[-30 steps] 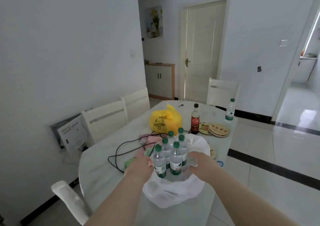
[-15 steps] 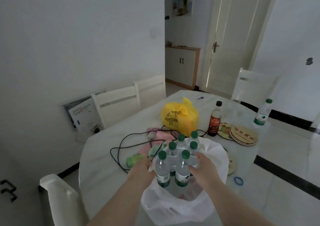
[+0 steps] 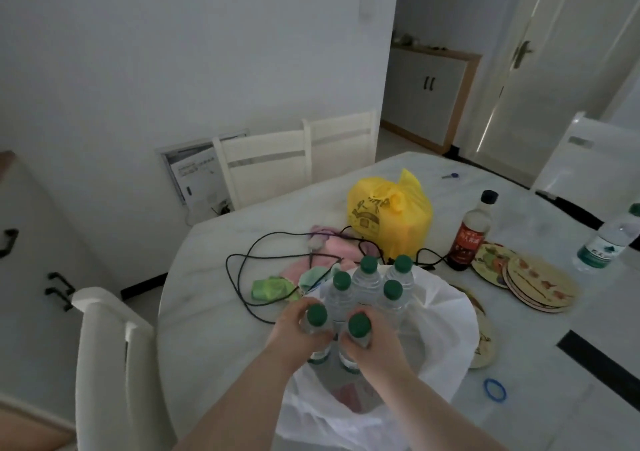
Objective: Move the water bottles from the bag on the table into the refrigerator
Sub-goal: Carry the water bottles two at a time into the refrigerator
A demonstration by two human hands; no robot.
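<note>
A person's left hand [image 3: 300, 326] and right hand [image 3: 372, 341] each curl around the neck and shoulder of one of the two nearest clear plastic water bottles with green screw caps [image 3: 360, 289], six of which stand upright and tightly grouped in an open, thin white plastic bag [image 3: 446, 315] at the near end of a pale marble-patterned surface [image 3: 207, 312]. The left hand wraps the near-left bottle [image 3: 317, 315] just under its cap; the right hand wraps the near-right bottle [image 3: 359, 326] the same way. The bottles look full, so each is likely moderately heavy; thin walls would give under a squeeze, and the smooth plastic may slip. The stiff neck below the cap looks the surest place to hold, and the limp bag would likely cling and drag as a bottle rises. Just left of the bag lie crumpled green and pink cloths [image 3: 277, 286] crossed by a loose black cable [image 3: 242, 267]. To the right are a small blue elastic ring [image 3: 494, 390] and a stack of round patterned mats [image 3: 533, 281]. Beyond the bottles sit a knotted yellow plastic bag [image 3: 391, 213] and a dark sauce bottle with a red label [image 3: 471, 232]; a seventh water bottle [image 3: 609, 239] stands well apart at the right edge. White chairs [image 3: 263, 163] line the far side. No refrigerator is in view.
</note>
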